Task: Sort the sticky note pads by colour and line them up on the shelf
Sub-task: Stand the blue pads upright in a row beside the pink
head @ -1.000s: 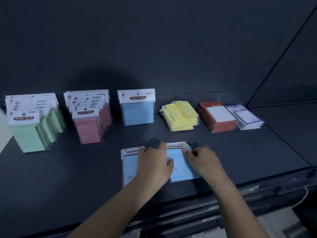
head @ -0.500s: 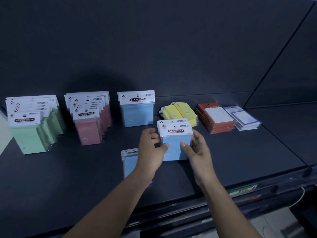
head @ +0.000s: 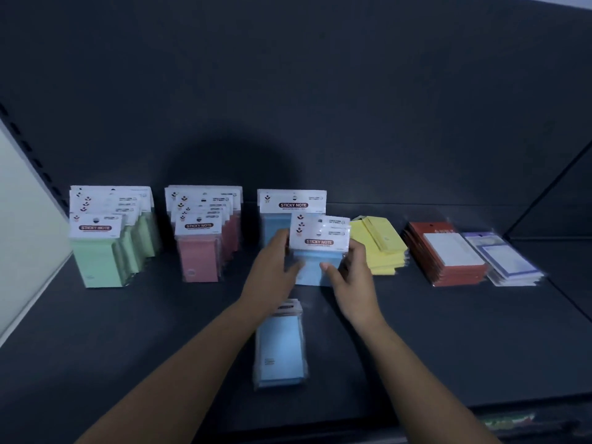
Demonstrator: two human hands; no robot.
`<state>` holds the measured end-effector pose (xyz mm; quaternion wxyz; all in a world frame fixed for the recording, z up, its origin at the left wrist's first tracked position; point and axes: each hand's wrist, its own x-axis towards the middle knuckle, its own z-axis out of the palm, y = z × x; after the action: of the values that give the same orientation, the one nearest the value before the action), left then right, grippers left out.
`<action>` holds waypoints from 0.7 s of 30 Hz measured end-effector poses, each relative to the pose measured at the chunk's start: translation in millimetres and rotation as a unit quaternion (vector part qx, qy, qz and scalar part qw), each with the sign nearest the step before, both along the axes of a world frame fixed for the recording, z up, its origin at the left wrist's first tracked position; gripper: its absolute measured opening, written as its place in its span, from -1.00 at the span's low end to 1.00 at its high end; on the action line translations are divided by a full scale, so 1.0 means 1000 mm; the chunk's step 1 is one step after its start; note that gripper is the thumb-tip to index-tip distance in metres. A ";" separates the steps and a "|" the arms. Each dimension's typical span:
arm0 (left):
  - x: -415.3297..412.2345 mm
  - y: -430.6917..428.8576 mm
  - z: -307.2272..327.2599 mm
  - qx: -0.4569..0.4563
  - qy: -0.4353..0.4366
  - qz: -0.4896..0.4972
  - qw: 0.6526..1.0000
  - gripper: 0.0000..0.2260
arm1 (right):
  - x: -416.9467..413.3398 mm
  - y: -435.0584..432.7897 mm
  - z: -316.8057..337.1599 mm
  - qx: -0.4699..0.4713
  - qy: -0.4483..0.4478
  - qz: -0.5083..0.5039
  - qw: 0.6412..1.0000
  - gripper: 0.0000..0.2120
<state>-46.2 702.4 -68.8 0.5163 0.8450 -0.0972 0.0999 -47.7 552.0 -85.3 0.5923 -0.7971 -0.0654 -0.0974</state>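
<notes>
Between my left hand [head: 272,270] and my right hand [head: 354,277] stands a small upright bundle of blue sticky note packs [head: 318,248], gripped on both sides just above the dark shelf [head: 128,331]. It sits right in front of one upright blue pack [head: 290,203] at the back. More blue packs [head: 280,350] lie flat near the front edge, below my left wrist. Green packs [head: 105,238] stand in a row at the far left, pink packs [head: 205,235] beside them. A yellow stack [head: 379,248] lies flat to the right.
Right of the yellow stack lie a flat red-orange stack [head: 445,254] and a white-and-purple stack [head: 506,261]. A pale side panel [head: 22,238] closes the shelf on the left. The dark back wall [head: 288,91] rises behind all rows.
Both hands lifted a bundle of blue packs off the flat pile, stood it upright and carried it back toward the upright blue pack. The rest of the flat pile stayed near the front.
</notes>
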 end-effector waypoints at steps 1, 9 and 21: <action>0.005 0.005 -0.003 -0.010 -0.002 0.012 1.000 -0.63 | 0.009 0.008 -0.001 -0.005 -0.002 0.006 1.000 -0.63; 0.030 0.027 -0.032 -0.030 0.047 0.044 0.997 -0.50 | 0.033 0.026 -0.018 -0.075 -0.026 0.000 0.997 -0.55; 0.030 0.030 -0.050 0.014 -0.019 0.102 0.994 -0.70 | 0.041 0.031 -0.028 -0.264 -0.045 -0.034 0.963 -0.35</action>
<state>-16.5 732.9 -119.0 0.4894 0.8556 -0.0214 0.1672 -6.7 583.4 -113.3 0.3535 -0.9218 -0.0880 -0.1327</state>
